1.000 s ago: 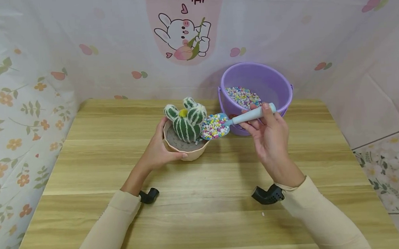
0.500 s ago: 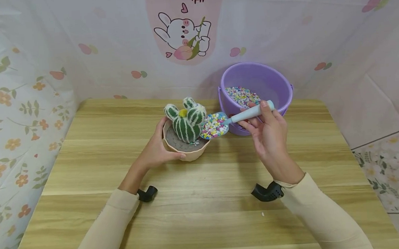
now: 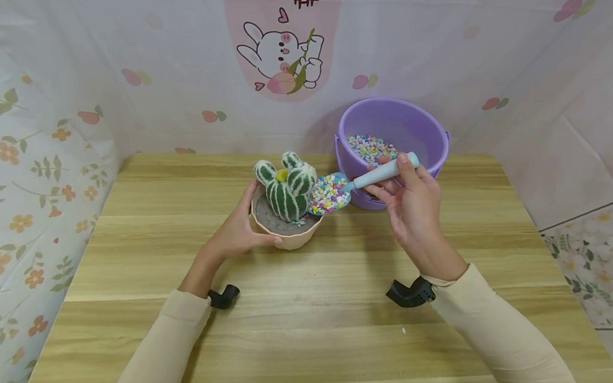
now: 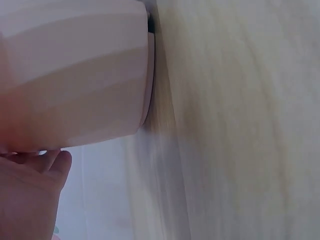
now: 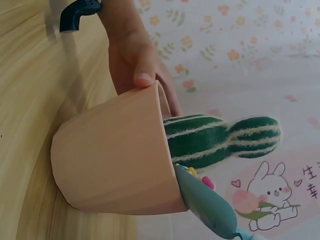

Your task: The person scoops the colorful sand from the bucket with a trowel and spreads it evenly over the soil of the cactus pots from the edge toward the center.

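Observation:
A green, white-striped cactus [image 3: 286,198] with a yellow top stands in a peach flowerpot [image 3: 294,240] over grey soil; a few small pebbles lie on the soil at its front. My left hand [image 3: 235,227] grips the pot from the left, thumb along the front wall. My right hand [image 3: 417,214] holds a light blue trowel [image 3: 381,175] by its handle. Colourful pebbles [image 3: 329,194] fill the trowel's scoop, whose tip is at the pot's right rim. In the right wrist view, the scoop [image 5: 207,202] meets the rim of the pot [image 5: 117,155], close to the cactus [image 5: 197,140].
Behind my right hand stands a purple bucket [image 3: 391,115] with more colourful pebbles inside. One pale pebble [image 3: 404,330] lies on the wooden table [image 3: 314,330] near the right wrist. A printed cloth [image 3: 175,65] hangs along the back edge.
A few pebbles have come to lie on the soil at the cactus's front. The right hand and trowel have shifted very slightly left; the left hand keeps its grip on the pot.

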Tool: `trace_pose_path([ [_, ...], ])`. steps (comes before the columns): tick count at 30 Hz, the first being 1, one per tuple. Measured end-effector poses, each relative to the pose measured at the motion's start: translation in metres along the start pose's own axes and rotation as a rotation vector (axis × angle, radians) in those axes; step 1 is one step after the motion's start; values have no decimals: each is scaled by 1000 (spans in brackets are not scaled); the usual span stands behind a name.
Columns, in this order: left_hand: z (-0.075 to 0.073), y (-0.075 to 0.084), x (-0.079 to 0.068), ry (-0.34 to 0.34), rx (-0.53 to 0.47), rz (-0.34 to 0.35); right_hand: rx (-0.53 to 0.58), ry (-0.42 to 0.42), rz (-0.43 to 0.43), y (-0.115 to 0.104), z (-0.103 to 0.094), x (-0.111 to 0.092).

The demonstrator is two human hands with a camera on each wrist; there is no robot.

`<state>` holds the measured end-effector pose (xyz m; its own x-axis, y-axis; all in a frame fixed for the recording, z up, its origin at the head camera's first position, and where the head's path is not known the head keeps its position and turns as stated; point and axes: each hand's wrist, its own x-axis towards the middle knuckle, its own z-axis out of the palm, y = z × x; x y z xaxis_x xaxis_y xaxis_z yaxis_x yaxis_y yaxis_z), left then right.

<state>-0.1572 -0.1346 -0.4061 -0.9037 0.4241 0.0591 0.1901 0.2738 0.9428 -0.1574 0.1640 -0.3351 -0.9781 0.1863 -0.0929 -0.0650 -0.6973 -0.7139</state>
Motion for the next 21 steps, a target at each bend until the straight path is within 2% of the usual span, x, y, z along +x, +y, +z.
trace_pose_path([
  [4, 4, 2, -3, 34, 5, 13, -21, -18, -13, 1, 1, 1],
  [10, 10, 4, -5, 80, 4, -18, -52, -27, -20, 1, 3, 2],
  [21, 8, 8, -4, 71, 3, -45, -75, -25, -21, 0, 6, 4],
])
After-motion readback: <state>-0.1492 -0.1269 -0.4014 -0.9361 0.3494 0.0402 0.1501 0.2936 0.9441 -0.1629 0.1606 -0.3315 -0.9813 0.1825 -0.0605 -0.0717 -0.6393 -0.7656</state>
